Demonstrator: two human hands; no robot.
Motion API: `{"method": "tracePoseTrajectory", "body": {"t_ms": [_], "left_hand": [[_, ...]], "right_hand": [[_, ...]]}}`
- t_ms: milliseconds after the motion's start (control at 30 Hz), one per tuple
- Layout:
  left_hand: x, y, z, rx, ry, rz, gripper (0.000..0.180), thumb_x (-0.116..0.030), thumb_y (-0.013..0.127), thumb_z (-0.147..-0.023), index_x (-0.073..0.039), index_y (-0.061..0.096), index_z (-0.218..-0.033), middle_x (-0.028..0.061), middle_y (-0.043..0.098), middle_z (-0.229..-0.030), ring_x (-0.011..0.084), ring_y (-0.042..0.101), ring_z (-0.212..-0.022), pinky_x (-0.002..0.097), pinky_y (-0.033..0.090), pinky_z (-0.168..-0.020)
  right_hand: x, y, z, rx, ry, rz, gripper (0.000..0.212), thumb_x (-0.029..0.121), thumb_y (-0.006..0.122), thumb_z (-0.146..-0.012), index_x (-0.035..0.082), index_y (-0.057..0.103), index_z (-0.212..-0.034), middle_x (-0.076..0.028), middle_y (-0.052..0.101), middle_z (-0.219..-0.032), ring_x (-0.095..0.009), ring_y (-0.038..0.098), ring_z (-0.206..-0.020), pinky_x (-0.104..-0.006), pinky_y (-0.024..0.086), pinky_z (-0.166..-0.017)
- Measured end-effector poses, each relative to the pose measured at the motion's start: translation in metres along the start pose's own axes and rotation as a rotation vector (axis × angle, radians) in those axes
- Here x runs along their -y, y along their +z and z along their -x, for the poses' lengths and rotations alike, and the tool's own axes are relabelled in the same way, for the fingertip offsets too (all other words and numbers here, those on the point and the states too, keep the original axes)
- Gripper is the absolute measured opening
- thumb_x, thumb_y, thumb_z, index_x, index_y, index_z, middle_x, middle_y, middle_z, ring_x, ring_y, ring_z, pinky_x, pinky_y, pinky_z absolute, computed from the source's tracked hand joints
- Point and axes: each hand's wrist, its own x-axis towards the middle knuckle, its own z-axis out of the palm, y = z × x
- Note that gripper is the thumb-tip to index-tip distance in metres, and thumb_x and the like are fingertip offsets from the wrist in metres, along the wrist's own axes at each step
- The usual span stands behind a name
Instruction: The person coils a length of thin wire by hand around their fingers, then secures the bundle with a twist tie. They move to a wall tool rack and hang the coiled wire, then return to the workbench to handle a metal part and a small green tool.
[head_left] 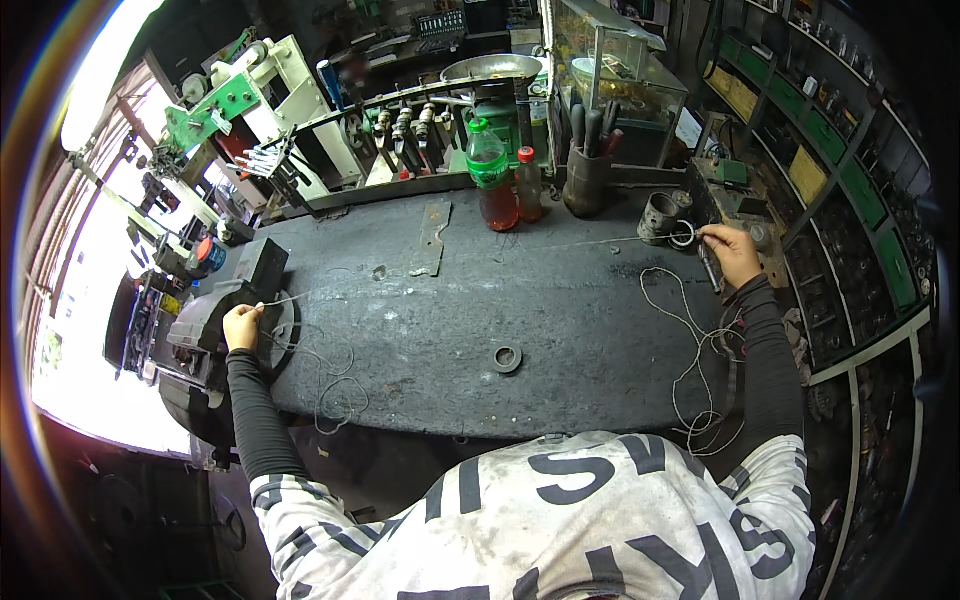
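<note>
Both my arms reach far apart over the dark workbench (430,330). At the left, beside the bench vise (205,320), my left hand (243,327) pinches a thin light cord (283,300); slack loops of it hang near that hand. At the right my right hand (733,255) is closed, and the cord runs from its fingertips toward the left, faint across the middle. A pale ring (683,235) lies just by those fingertips, next to a metal cup (658,215). More cord (690,320) lies loose below the right hand.
A dark round ring (508,359) and a flat metal strip (433,240) lie on the bench. Along the back edge stand a green-capped bottle (490,180), a red-capped bottle (528,185) and a tool holder (588,180). Shelving (830,150) rises on the right.
</note>
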Motion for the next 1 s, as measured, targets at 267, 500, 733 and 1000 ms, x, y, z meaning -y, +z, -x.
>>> {"method": "tracePoseTrajectory", "body": {"t_ms": [267,500,733,1000], "left_hand": [[0.019,0.011,-0.033,-0.068,0.072,-0.139,0.019,-0.012,0.070,-0.074,0.004,0.062,-0.067,0.0049,0.057,-0.057,0.0106,0.046,-0.053,0.0298,0.039,-0.053],[-0.048,0.098,0.016,0.739,0.237,-0.738,0.077,-0.016,0.076,-0.065,-0.015,0.043,-0.134,0.0136,0.045,-0.136,0.0298,0.041,-0.128,0.0479,0.036,-0.104],[-0.188,0.232,0.141,0.774,0.762,-0.396,0.061,-0.005,0.056,-0.078,-0.010,0.039,-0.136,0.0157,0.038,-0.142,0.0316,0.031,-0.136,0.0563,0.027,-0.107],[-0.214,0.312,0.167,0.788,0.900,-0.366,0.026,-0.019,0.059,-0.084,-0.011,0.060,-0.109,0.0131,0.060,-0.111,0.0319,0.057,-0.104,0.0479,0.046,-0.084]], "right_hand": [[-0.059,-0.022,0.000,-0.221,0.028,-0.130,0.014,0.002,0.061,-0.085,-0.003,0.066,-0.097,-0.004,0.067,-0.090,-0.010,0.060,-0.083,-0.0249,0.047,-0.077],[0.001,0.014,0.009,0.165,0.219,-0.357,0.014,0.004,0.062,-0.084,0.000,0.067,-0.096,0.000,0.064,-0.085,-0.008,0.056,-0.077,-0.0231,0.045,-0.072],[0.023,0.058,0.038,0.633,0.260,-0.462,0.016,0.002,0.064,-0.080,-0.001,0.067,-0.095,-0.004,0.066,-0.088,-0.011,0.059,-0.083,-0.0256,0.047,-0.077],[0.068,0.071,0.078,0.988,0.059,-0.296,0.023,0.010,0.069,-0.078,0.000,0.067,-0.099,-0.010,0.068,-0.094,-0.017,0.062,-0.085,-0.0287,0.048,-0.079]]}}
